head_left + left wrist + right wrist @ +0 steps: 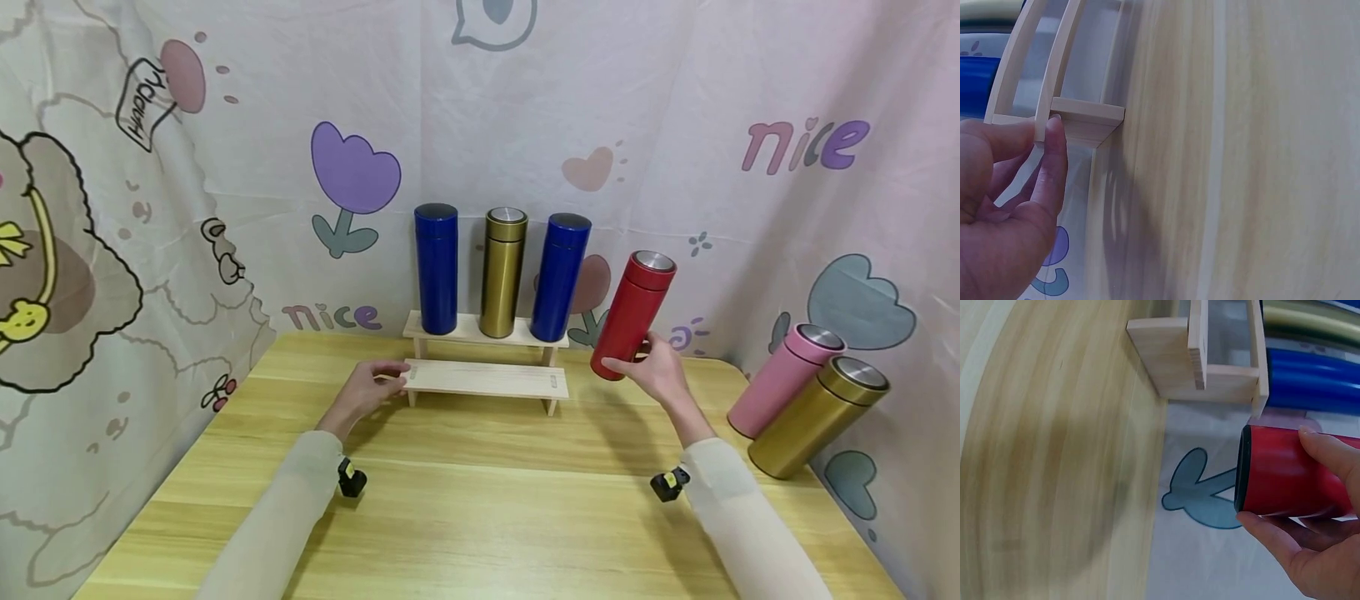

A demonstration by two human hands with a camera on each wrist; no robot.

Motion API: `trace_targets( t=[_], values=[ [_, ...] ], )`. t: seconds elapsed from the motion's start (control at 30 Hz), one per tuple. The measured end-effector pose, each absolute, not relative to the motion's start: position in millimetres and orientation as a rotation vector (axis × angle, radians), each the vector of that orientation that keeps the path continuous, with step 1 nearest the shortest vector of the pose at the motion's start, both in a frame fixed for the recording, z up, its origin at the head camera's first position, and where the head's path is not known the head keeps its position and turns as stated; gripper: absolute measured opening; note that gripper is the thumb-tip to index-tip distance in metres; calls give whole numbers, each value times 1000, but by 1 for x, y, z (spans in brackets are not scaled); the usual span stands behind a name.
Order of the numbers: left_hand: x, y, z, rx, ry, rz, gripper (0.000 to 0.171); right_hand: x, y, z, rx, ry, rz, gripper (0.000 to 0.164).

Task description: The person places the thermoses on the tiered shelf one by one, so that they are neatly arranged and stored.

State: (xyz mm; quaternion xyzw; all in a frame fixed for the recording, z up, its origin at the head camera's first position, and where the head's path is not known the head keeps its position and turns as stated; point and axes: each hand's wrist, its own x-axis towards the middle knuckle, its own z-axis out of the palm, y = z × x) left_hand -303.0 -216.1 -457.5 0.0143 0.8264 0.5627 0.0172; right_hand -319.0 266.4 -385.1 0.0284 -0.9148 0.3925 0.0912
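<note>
A red thermos flask (633, 317) with a silver-topped lid is held in the air by my right hand (657, 371), which grips it near its base. In the right wrist view the black bottom of the red flask (1297, 472) shows, apart from the rack. My left hand (367, 389) pinches the left end of the lower shelf of a two-step wooden rack (487, 377); thumb and finger (1054, 162) lie on either face of the board. On the upper shelf stand a blue flask (437, 271), a gold flask (503, 275) and another blue flask (560, 279).
At the table's right edge stand a pink flask (783, 383) and a gold flask (817, 421), close together. The wooden table (480, 508) stretches in front of the rack. A printed cloth (660, 100) hangs behind and at both sides.
</note>
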Motion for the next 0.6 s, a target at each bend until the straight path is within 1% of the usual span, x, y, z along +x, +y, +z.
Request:
trace_targets(
  t=[0.13,0.6],
  values=[
    [-303,-216,-457,35,2574,1735,34,-317,258,-381,114,-2723,1175,76],
    [-302,-217,-457,55,2564,1750,36,-316,233,-372,199,-2757,1230,79]
  ],
)
